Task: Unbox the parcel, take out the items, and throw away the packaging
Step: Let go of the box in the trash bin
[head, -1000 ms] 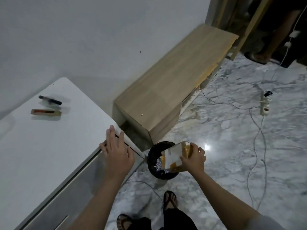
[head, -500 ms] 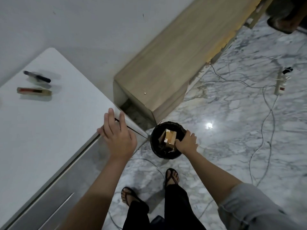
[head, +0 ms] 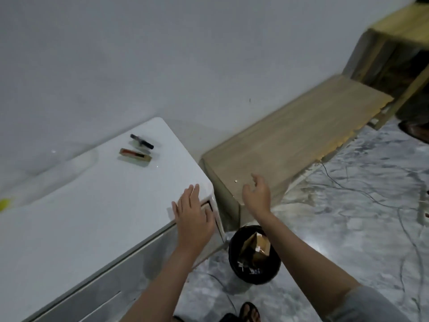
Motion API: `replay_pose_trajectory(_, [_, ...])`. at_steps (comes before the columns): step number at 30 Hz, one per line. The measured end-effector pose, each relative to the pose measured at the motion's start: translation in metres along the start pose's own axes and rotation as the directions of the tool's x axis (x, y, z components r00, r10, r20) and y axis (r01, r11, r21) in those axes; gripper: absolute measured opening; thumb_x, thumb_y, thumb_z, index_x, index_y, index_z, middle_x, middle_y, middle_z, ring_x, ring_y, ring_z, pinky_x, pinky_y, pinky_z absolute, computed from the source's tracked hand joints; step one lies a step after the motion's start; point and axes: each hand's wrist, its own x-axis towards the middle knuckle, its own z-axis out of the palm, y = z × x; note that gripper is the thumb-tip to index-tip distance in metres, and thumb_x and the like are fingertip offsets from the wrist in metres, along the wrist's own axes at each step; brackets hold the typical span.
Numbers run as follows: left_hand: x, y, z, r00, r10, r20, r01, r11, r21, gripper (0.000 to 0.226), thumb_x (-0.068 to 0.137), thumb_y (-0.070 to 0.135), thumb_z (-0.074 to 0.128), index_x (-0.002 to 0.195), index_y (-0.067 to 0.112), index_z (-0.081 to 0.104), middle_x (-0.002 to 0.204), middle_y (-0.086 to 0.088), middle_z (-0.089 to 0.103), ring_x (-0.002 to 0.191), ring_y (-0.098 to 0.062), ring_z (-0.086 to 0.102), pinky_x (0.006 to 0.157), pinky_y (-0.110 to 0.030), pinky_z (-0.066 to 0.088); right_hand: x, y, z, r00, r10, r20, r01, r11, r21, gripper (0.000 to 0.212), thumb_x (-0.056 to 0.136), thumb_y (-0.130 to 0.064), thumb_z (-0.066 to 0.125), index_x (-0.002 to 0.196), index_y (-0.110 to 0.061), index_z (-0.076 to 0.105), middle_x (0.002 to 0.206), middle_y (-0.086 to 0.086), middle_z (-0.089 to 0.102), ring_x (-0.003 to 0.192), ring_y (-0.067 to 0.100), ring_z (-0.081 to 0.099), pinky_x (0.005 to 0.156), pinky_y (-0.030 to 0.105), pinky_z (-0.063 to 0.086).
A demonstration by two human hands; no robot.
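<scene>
— Brown cardboard packaging (head: 257, 246) is seen inside the round black waste bin (head: 254, 271) on the grey marbled floor (head: 336, 228), lying tilted among white scraps; its lower part is hidden by the bin's wall.

— And the hands?

— Nothing is held by either. The left hand (head: 193, 214) is laid flat, fingers spread, on the corner of the glossy white worktop (head: 76, 210), its fingertips over the edge of a drawer front. The right hand (head: 257, 194) is raised above the bin with fingers loosely parted and empty, seen against the low light-wood bench (head: 294, 135).

— What lies on the worktop?

— A dark pen-like stick (head: 141, 141) and, just beside it, a flat tan box with a red and black strip (head: 135, 155); both are too blurred to be identified. A yellow object (head: 4, 204) is cut off at the left edge.

— Anything else partly seen?

— A sandalled foot (head: 250, 312) is cropped at the bottom edge, and thin cables (head: 362, 194) are trailed across the floor.
</scene>
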Motion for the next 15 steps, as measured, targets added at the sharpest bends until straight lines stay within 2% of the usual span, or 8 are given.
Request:
replay_pose_trajectory(3, [0.013, -0.031, -0.023, 0.994, -0.073, -0.080, 0.074, 0.997, 0.009, 0.061, 0.077, 0.022, 0.052, 0.135, 0.007, 0.046, 0.141, -0.016, 0.045, 0.131, -0.034, 0.040, 0.109, -0.057, 0.023, 0.003, -0.057, 0.028, 0.984, -0.177, 0.002, 0.177, 0.984, 0.000, 0.040, 0.085, -0.013, 0.054, 0.123, -0.003, 0.055, 0.123, 0.019, 0.059, 0.114, 0.033, 0.054, 0.098, 0.042, 0.045])
replay_pose_trajectory(7, [0.024, -0.090, -0.060, 0.970, -0.183, -0.163, 0.190, 0.981, 0.031, 0.060, 0.075, 0.024, 0.052, 0.132, 0.007, 0.049, 0.139, -0.017, 0.046, 0.130, -0.035, 0.041, 0.108, -0.056, 0.026, -0.011, -0.113, 0.080, 0.922, -0.379, 0.072, 0.379, 0.925, 0.014, 0.035, 0.085, -0.012, 0.055, 0.118, -0.003, 0.058, 0.113, 0.017, 0.061, 0.106, 0.029, 0.056, 0.090, 0.029, 0.041])
replay_pose_trajectory(10, [0.027, -0.140, -0.091, 0.948, -0.239, -0.208, 0.255, 0.965, 0.054, 0.059, 0.073, 0.024, 0.054, 0.129, 0.005, 0.051, 0.135, -0.020, 0.049, 0.127, -0.039, 0.045, 0.103, -0.060, 0.032, -0.026, -0.143, 0.124, 0.841, -0.522, 0.143, 0.524, 0.851, 0.027, 0.032, 0.087, -0.013, 0.058, 0.119, -0.008, 0.058, 0.114, 0.010, 0.059, 0.107, 0.025, 0.054, 0.091, 0.026, 0.038])
replay_pose_trajectory(12, [0.028, -0.178, -0.110, 0.930, -0.291, -0.223, 0.312, 0.948, 0.065, 0.059, 0.073, 0.025, 0.054, 0.129, 0.004, 0.051, 0.135, -0.022, 0.049, 0.126, -0.042, 0.045, 0.101, -0.063, 0.034, -0.032, -0.158, 0.155, 0.792, -0.571, 0.216, 0.583, 0.812, 0.008, 0.036, 0.086, -0.014, 0.060, 0.122, -0.012, 0.055, 0.117, 0.007, 0.056, 0.111, 0.024, 0.051, 0.093, 0.029, 0.039])
replay_pose_trajectory(15, [0.030, -0.235, -0.141, 0.893, -0.374, -0.249, 0.403, 0.912, 0.077, 0.065, 0.073, 0.032, 0.052, 0.130, 0.001, 0.050, 0.137, -0.025, 0.045, 0.123, -0.046, 0.046, 0.097, -0.064, 0.035, -0.029, -0.179, 0.200, 0.759, -0.579, 0.298, 0.628, 0.772, -0.100, 0.048, 0.081, -0.021, 0.064, 0.127, -0.017, 0.050, 0.121, 0.007, 0.054, 0.113, 0.028, 0.049, 0.094, 0.038, 0.043])
